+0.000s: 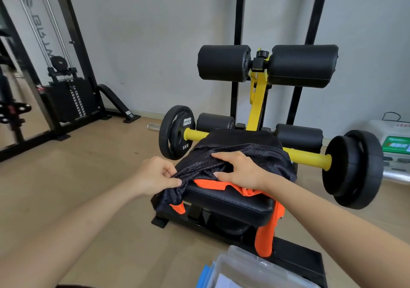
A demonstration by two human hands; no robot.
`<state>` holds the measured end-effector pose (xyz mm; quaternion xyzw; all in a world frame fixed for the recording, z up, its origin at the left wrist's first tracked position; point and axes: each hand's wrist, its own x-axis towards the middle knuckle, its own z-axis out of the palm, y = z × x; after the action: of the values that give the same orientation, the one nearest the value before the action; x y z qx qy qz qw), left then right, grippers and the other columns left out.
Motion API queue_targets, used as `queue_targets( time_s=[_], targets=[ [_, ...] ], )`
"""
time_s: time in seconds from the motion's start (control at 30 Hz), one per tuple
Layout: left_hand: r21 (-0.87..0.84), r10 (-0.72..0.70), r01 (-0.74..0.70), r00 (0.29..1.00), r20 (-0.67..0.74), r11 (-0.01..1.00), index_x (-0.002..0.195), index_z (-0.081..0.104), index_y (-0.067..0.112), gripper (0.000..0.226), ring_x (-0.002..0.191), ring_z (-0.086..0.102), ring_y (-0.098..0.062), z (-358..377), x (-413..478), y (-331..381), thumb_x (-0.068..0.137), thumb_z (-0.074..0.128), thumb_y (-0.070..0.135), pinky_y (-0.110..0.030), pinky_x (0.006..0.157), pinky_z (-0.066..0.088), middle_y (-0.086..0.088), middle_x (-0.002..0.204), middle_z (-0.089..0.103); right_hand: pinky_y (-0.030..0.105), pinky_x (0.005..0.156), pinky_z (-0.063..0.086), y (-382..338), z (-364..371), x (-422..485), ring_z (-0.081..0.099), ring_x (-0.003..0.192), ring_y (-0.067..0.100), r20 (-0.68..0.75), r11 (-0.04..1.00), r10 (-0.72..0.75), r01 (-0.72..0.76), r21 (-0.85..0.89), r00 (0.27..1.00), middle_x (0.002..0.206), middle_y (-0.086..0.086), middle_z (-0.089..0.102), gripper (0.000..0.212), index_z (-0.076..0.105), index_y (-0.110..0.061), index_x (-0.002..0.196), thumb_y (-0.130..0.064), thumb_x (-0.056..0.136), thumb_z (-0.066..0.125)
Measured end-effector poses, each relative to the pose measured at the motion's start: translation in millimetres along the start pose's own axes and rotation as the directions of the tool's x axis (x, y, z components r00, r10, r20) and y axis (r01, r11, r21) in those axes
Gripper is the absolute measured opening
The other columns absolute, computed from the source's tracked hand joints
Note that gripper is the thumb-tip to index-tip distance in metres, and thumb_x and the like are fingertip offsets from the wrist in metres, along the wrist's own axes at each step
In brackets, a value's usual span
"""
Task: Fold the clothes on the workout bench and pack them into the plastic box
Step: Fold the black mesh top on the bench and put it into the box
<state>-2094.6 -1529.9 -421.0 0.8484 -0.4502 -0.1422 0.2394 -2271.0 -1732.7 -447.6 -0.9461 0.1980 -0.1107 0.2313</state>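
Observation:
A black mesh garment (261, 154) lies bunched on the black padded workout bench (230, 201). Under it is an orange garment (213, 184) that hangs off the bench's near right corner toward the floor. My left hand (155, 174) pinches the black garment's left edge at the bench's left side. My right hand (241, 167) rests on top of the black garment, thumb tucked under a fold. The clear plastic box (255, 270) sits on the floor at the bottom edge, only partly in view.
Yellow bars with black weight plates (177, 132) stick out left and right behind the bench, with foam rollers (304, 65) above. A cable machine (66, 96) stands at the left wall. A white device (397, 145) sits at the right. Wooden floor lies to the left.

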Motion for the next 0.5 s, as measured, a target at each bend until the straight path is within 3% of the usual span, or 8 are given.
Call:
queue_targets(
  time_s=[0.1,0.23,0.3,0.4,0.5],
  targets=[
    [-0.079,0.036,-0.036,0.999,-0.002,0.996,0.088,0.067,0.017,0.012,0.088,0.070,-0.024,-3,-1,-8,0.090,0.071,0.029,-0.044,0.084,0.055,-0.004,0.088,0.074,0.049,0.118,0.012,-3,2,1,0.014,0.149,0.018,0.057,0.996,0.017,-0.012,-0.083,0.998,0.161,-0.011,0.024,0.064,0.030,-0.041,0.151,-0.055,0.093,0.053],
    [-0.043,0.027,-0.025,0.998,0.051,0.999,0.094,0.056,0.019,0.014,0.091,0.062,-0.022,-7,-4,-11,0.100,0.055,0.031,-0.035,0.077,0.048,-0.004,0.099,0.066,0.047,0.120,0.002,-5,7,0,0.001,0.152,0.017,0.119,0.980,0.026,-0.002,-0.198,0.993,0.164,-0.014,0.011,0.063,0.020,-0.047,0.152,-0.065,0.095,0.037],
    [-0.011,-0.011,0.012,0.994,0.111,1.000,0.097,0.054,0.019,0.016,0.095,0.061,-0.022,-7,-6,-15,0.102,0.052,0.034,-0.037,0.083,0.050,-0.004,0.102,0.064,0.047,0.120,0.000,-5,7,1,0.001,0.152,0.017,0.144,0.974,0.041,-0.007,-0.225,0.989,0.164,-0.015,0.010,0.062,0.018,-0.048,0.152,-0.067,0.095,0.032],
    [-0.090,0.014,-0.003,0.992,0.124,0.996,0.097,0.055,0.022,0.010,0.099,0.064,-0.018,-7,-8,-22,0.099,0.058,0.031,-0.034,0.088,0.053,0.000,0.104,0.065,0.045,0.116,0.007,-7,1,1,0.014,0.148,0.018,0.145,0.982,0.034,-0.007,-0.187,0.989,0.161,-0.017,0.023,0.054,0.029,-0.047,0.149,-0.060,0.097,0.032],
    [-0.236,0.110,-0.097,0.993,0.041,0.967,0.094,0.060,0.017,0.009,0.088,0.068,-0.008,-11,-9,-19,0.093,0.069,0.017,-0.019,0.076,0.047,0.002,0.096,0.072,0.043,0.103,0.024,-11,-9,7,0.044,0.123,0.015,-0.069,0.999,-0.017,0.014,-0.033,0.997,0.133,-0.010,0.058,0.045,0.062,-0.038,0.123,-0.050,0.093,0.033]
  ],
)
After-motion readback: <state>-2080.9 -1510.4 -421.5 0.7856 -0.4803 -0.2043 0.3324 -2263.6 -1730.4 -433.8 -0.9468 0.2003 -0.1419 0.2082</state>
